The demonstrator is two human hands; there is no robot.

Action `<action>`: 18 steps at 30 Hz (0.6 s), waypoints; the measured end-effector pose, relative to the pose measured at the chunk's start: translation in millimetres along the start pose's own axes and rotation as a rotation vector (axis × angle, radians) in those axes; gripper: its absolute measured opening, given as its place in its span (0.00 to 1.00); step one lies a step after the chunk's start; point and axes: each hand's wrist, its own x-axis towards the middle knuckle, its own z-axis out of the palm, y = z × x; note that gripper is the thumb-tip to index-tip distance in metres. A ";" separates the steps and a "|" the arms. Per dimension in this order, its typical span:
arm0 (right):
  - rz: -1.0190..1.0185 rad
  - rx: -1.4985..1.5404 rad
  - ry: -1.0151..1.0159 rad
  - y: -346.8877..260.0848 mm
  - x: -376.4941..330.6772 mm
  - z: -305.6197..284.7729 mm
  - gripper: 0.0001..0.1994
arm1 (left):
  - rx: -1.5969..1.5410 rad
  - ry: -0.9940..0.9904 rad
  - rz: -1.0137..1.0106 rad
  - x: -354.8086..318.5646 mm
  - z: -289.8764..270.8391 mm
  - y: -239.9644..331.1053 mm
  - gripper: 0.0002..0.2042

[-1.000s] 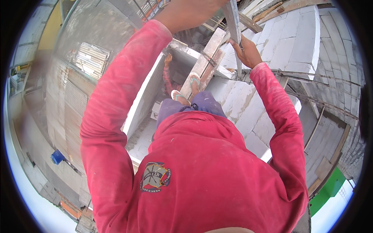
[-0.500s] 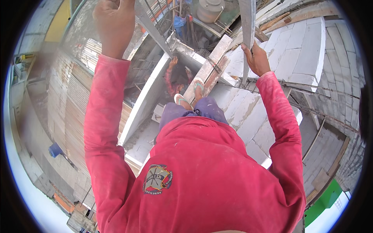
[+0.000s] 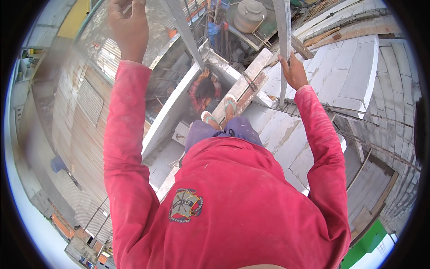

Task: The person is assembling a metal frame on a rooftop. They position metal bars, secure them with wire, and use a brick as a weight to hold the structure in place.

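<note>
My right hand [image 3: 294, 71] is closed around the edge of a long grey metal bar [image 3: 284, 38], which stands nearly upright beside the wall. My left hand [image 3: 130, 33] is raised at the top edge with its fingers curled; the fingertips are partly cut off, so what they hold is hidden. To the right of that hand, a second grey bar [image 3: 181, 31] slants down toward a white wall corner. Below it, a co-worker [image 3: 199, 92] lifts both hands near the bar's lower end; whether they touch it I cannot tell.
My sandalled feet [image 3: 230, 106] are at a narrow wooden plank [image 3: 242, 89] high above the ground. A white block wall top [image 3: 168, 112] runs left of it. Pale block walls [image 3: 345, 67] and thin rebar [image 3: 376, 145] lie right. A round tank [image 3: 249, 15] stands beyond.
The view has shifted slightly. The co-worker below now has both hands raised close together near the slanted bar's foot. My right hand keeps its grip on the upright bar.
</note>
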 end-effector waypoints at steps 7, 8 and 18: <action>-0.029 -0.013 -0.081 -18.1 4.8 19.7 0.23 | -0.056 -0.143 -0.049 -0.5 10.7 -15.4 0.24; -0.037 -0.001 -0.079 -17.4 7.3 22.4 0.23 | -0.080 -0.145 -0.048 0.0 13.5 -18.0 0.25; -0.100 0.018 -0.075 -18.1 18.7 38.6 0.23 | -0.063 -0.162 -0.058 16.6 22.4 -8.6 0.29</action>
